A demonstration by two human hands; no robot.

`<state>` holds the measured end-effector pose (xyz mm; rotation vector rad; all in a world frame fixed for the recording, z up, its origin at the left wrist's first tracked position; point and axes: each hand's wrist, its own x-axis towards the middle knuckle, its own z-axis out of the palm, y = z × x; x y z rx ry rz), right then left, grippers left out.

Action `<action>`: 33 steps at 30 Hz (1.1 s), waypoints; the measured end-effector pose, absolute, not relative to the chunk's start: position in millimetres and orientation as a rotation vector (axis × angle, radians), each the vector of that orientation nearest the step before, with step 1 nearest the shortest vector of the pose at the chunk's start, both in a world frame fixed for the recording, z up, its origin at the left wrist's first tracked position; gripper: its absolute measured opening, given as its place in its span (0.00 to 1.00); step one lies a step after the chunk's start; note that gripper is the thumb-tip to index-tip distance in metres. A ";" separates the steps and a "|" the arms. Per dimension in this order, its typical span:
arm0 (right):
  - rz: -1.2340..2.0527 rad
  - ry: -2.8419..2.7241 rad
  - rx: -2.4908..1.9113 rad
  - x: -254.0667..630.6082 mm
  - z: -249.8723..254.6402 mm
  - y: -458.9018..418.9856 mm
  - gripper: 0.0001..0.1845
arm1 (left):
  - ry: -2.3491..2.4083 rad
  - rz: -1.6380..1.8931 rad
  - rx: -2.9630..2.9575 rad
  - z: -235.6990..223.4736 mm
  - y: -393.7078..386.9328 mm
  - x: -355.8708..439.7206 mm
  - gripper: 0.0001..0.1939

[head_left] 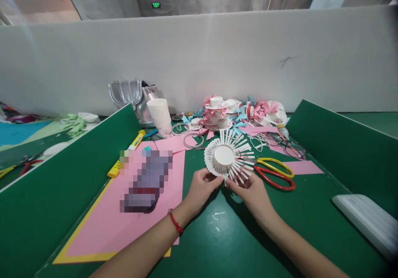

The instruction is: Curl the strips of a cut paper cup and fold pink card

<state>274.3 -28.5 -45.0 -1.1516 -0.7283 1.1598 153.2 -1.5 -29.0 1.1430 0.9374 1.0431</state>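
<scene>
Between my two hands is a white paper cup (224, 155) whose wall is cut into many thin strips fanned out flat around its round base. On the left part of the fan the strips look bent or curled into a scalloped edge; on the right they stick out straight. My left hand (203, 187) pinches the lower left rim, and my right hand (247, 189) pinches the lower right strips. Just to the right of the cup lie scissors (275, 173) with one yellow and one red handle, their blades partly hidden behind the strips.
A stack of paper cups (159, 118) stands at the back left, by a silver bag (126, 93). Finished paper flowers (217, 114) pile up behind. Pink paper (102, 228), a blurred-out phone (146, 182) and a yellow glue tube (114, 168) lie left. Green dividers (351, 145) flank the desk.
</scene>
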 end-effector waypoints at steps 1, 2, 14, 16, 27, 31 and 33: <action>1.159 -0.744 -1.147 274.1 -45.6 -28.7 0.22 | 0.932 1.038 1.152 -28.7 -1.6 153.4 0.06; 1.156 -0.761 -1.142 274.0 -45.8 -28.9 0.22 | 0.930 1.032 1.161 -28.4 -1.6 153.5 0.06; 1.161 -0.772 -1.133 273.5 -45.1 -29.4 0.20 | 0.954 1.011 1.184 -32.3 -0.1 152.3 0.08; 1.152 -0.786 -1.144 274.1 -42.1 -29.5 0.18 | 0.948 0.999 1.181 -32.4 0.1 152.5 0.07; 1.070 -0.841 -1.177 278.3 -41.7 -29.3 0.16 | 0.902 0.970 1.146 -31.9 -1.3 150.2 0.08; 1.086 -0.860 -1.135 277.9 -45.0 -29.6 0.15 | 0.898 0.965 1.166 -31.5 -1.3 149.9 0.08; 1.113 -0.862 -1.110 277.2 -46.3 -29.3 0.15 | 0.889 0.964 1.166 -31.8 -0.9 150.1 0.07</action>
